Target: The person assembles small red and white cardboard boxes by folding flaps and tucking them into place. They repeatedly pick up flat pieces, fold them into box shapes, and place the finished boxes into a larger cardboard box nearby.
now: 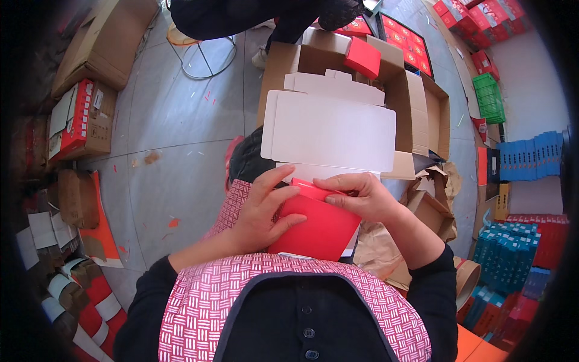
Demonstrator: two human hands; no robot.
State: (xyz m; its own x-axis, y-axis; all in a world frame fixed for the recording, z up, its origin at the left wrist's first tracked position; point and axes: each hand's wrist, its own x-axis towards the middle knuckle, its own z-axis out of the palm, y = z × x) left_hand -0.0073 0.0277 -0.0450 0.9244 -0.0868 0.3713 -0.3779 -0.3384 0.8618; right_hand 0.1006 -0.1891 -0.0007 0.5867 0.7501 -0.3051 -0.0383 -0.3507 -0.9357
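Note:
A red carton with a narrow flap along its far edge rests on my lap. At its left side my left hand holds it, with the thumb over the red face and the fingers spread toward the flap. From the right, my right hand pinches the far edge by the flap between thumb and fingers. Just beyond both hands lies an unfolded white carton blank with tabs. The carton's underside is hidden.
A large open cardboard box stands ahead, with a red box at its rim. Another person is at the far side near a stool. Blue packages and a green crate sit at right; cartons are stacked left.

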